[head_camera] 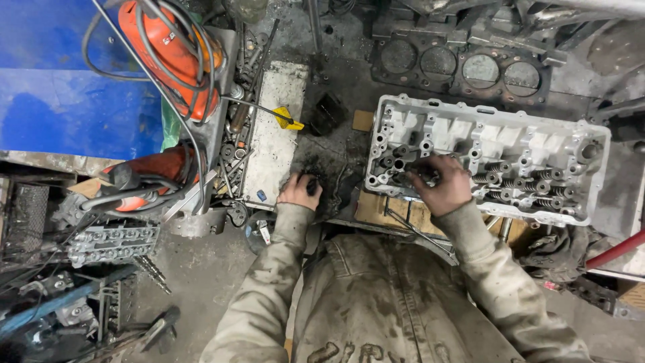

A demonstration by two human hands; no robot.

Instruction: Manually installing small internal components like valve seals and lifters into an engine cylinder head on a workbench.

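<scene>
cylinder head [484,144]: cast alu, pale grey, matt, clean w/ slightly grainy finish; valve springs [531,185] darker steel, oily sheen.
head gasket [463,67]: dark flat metal sheet, dull, sooty.
tabletop [336,154]: blackened w/ grease and grime, rough, matt.
white slab [275,128]: pale flat panel, chipped and scuffed, stained; material unclear.
wood blocks [396,214]: bare light timber, rough-sawn, under cyl head.
left hand [300,191]: skin smeared w/ black grease, on a small dark oily part.
right hand [440,185]: grease-stained too, on bare metal.
jacket [376,302]: heavy khaki cloth, matt, oil-spotted.
orange casing [168,50]: painted, semi-gloss, dirty; grey cables [144,13] rubbery.
</scene>
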